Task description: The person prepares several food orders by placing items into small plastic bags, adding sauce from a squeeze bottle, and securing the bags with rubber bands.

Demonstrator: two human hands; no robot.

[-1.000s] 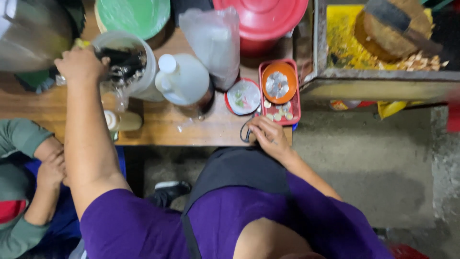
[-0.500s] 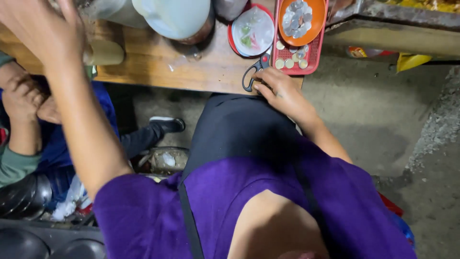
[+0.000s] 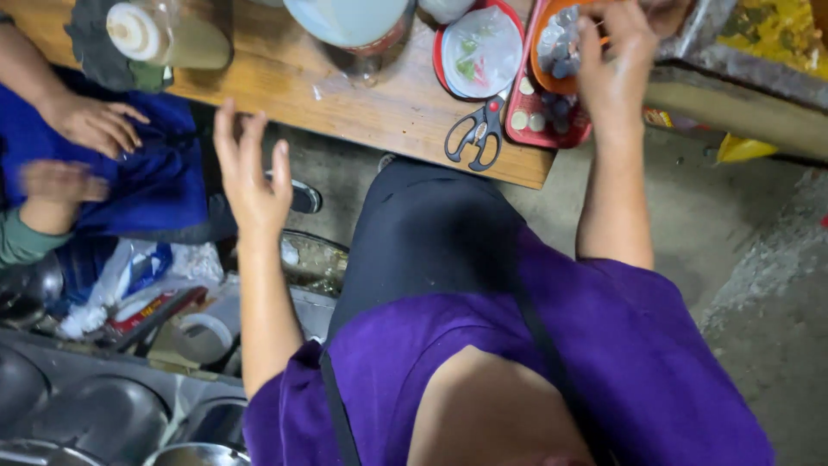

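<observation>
My left hand (image 3: pixel 251 177) hangs in the air below the edge of the wooden table (image 3: pixel 379 103), fingers spread, holding nothing. My right hand (image 3: pixel 617 65) reaches up over the red tray (image 3: pixel 528 121) and the orange bowl (image 3: pixel 552 73) with small dark round pieces in it; the fingers are bent over the bowl and I cannot tell if they grip anything. Black scissors (image 3: pixel 477 131) lie on the table edge left of the tray. A round red dish (image 3: pixel 479 52) covered in clear film sits beside them.
A large pale round container (image 3: pixel 349 22) and a lying bottle (image 3: pixel 164 34) are on the table. Another person in blue sits at left, hands (image 3: pixel 95 125) on their lap. Metal pots (image 3: pixel 86 414) and clutter fill the lower left. Concrete floor at right.
My left hand came down from the table top to below its edge and opened. My right hand left the table edge by the scissors and rose over the orange bowl.
</observation>
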